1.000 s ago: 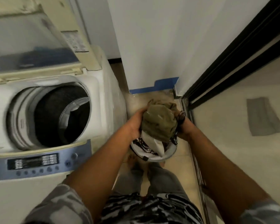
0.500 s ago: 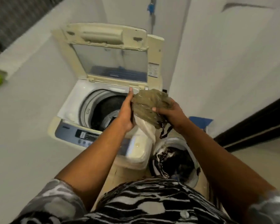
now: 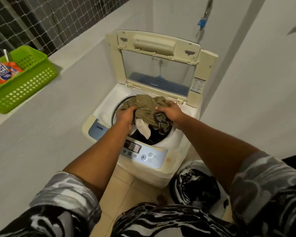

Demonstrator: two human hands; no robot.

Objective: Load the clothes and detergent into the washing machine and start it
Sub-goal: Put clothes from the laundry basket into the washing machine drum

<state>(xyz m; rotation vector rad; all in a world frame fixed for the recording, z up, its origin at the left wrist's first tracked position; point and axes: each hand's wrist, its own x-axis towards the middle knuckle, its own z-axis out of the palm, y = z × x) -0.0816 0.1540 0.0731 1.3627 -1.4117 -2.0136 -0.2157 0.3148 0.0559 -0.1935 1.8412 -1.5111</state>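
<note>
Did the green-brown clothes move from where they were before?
Yes. The olive clothes went from above the laundry bucket up and left to over the drum opening of the washing machine.

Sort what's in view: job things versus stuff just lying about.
Job: washing machine, olive clothes bundle held by left hand and right hand, laundry tub, detergent packet.
Lying about: green basket, netting, blue fitting on the wall.

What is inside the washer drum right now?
An olive bundle, gripped by the left hand and right hand, hangs at the drum mouth with a white flap and dark cord. Beneath is only darkness; the bundle covers the rest.
</note>
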